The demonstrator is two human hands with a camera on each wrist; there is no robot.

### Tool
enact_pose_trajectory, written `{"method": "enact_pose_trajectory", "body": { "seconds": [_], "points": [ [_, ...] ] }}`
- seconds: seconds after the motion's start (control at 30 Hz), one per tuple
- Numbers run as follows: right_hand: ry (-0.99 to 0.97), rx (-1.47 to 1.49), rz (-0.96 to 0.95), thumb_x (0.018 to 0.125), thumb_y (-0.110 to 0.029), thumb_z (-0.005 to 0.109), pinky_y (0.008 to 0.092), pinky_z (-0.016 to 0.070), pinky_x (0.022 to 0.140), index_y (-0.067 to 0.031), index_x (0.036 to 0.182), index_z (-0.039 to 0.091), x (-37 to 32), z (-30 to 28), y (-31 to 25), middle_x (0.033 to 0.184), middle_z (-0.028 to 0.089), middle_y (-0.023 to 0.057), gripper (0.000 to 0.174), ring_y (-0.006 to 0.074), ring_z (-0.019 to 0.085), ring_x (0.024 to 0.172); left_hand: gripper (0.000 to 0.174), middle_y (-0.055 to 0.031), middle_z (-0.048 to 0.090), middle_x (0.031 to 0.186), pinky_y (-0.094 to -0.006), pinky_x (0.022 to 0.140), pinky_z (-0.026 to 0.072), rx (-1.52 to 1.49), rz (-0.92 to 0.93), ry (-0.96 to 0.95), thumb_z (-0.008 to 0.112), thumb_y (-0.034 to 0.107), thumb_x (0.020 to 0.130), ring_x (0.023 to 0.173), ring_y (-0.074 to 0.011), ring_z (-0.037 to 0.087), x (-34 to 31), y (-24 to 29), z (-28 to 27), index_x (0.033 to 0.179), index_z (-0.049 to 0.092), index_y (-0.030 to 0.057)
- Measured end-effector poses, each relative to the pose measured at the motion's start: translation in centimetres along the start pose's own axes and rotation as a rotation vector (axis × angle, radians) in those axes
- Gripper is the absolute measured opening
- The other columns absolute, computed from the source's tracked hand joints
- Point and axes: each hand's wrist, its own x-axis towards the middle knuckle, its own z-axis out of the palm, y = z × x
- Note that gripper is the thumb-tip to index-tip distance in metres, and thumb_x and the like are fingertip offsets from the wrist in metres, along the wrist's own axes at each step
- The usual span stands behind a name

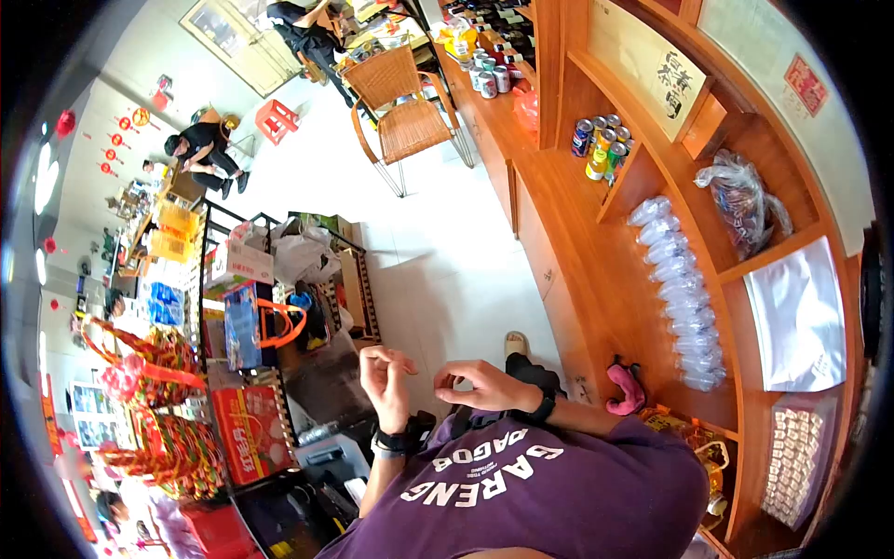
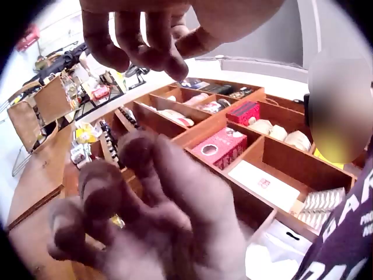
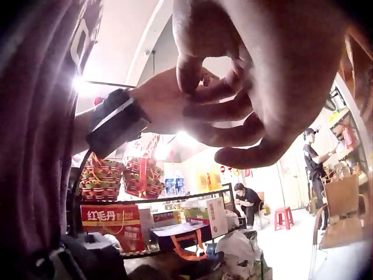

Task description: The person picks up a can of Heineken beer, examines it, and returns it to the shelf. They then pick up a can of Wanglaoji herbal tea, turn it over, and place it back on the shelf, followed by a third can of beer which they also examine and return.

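My left hand (image 1: 386, 377) is raised in front of the purple shirt (image 1: 559, 475), its fingers loosely bent and nothing in them. Facing it, a small gap away, is my right hand (image 1: 484, 384), also empty, with fingers softly curved and thumb near the fingertips. Dark bands circle both wrists. In the left wrist view the left hand (image 2: 157, 29) hangs at the top, while the right hand (image 2: 169, 227) fills the lower part. In the right wrist view the right hand (image 3: 274, 76) overlaps the left hand (image 3: 163, 102).
On the right runs a wooden shelf unit (image 1: 549, 224) with drink cans (image 1: 582, 138), plastic-wrapped clear items (image 1: 675, 289) and a white bag (image 1: 798, 317). Left stands a black rack (image 1: 200, 307) of boxes and gift bags. Ahead are a wicker chair (image 1: 396, 102), a red stool (image 1: 277, 121) and two people.
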Motion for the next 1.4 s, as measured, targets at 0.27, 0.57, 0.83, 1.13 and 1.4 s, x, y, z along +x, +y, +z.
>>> {"method": "enact_pose_trajectory", "body": {
  "seconds": [0.27,0.57,0.83,1.13,1.4],
  "points": [
    [-0.003,0.09,0.094,0.1,-0.026,0.066,0.0317,0.0542,0.076,-0.0047,0.112,0.065,4.4,-5.0,4.3,0.096,0.072,0.0065,0.024,0.0149,0.068,0.085,0.01,-0.0084,0.059,0.086,-0.032,0.076,0.0492,-0.11,-0.209,-0.117,0.049,-0.002,0.097,0.079,-0.0179,0.061,5.2,-1.3,1.7,0.098,0.045,0.0077],
    [-0.161,-0.149,0.0,0.092,-0.018,0.069,0.0379,0.0532,0.08,-0.0053,0.101,0.068,8.9,-9.0,2.9,0.097,0.07,0.0096,0.016,0.0266,0.069,0.091,0.013,-0.0136,0.063,0.086,-0.0329,0.081,0.0507,-0.201,-0.377,-0.204,0.045,-0.004,0.098,0.079,-0.02,0.063,5.8,-3.5,1.5,0.099,0.04,0.0073],
    [-0.14,-0.119,0.162,0.093,-0.023,0.07,0.0381,0.0547,0.079,-0.0022,0.103,0.065,12.9,-10.7,5.1,0.096,0.069,0.0124,0.023,0.027,0.07,0.088,0.012,-0.0085,0.06,0.089,-0.0294,0.077,0.0504,-0.214,-0.432,-0.215,0.048,-0.004,0.099,0.081,-0.0159,0.06,11.7,-6.3,1.7,0.098,0.042,0.0069],
    [-0.086,-0.274,0.355,0.092,-0.029,0.071,0.0376,0.0541,0.073,-0.0029,0.1,0.063,21.7,-16.5,5.2,0.085,0.069,0.0138,0.029,0.0273,0.071,0.079,0.009,-0.008,0.062,0.076,-0.0296,0.07,0.0499,-0.287,-0.434,-0.365,0.048,0.003,0.1,0.07,-0.0179,0.063,24.9,-9.3,1.5,0.097,0.041,0.0091],
    [-0.035,-0.256,0.288,0.09,-0.019,0.071,0.0358,0.0546,0.075,-0.0033,0.102,0.063,32.0,-19.4,5.8,0.089,0.072,0.009,0.021,0.0247,0.071,0.081,0.01,-0.008,0.063,0.079,-0.0259,0.062,0.0469,-0.33,-0.395,-0.442,0.048,0.003,0.102,0.071,-0.0157,0.062,36.6,-10.6,-0.3,0.096,0.043,0.0093]
  ]
}}
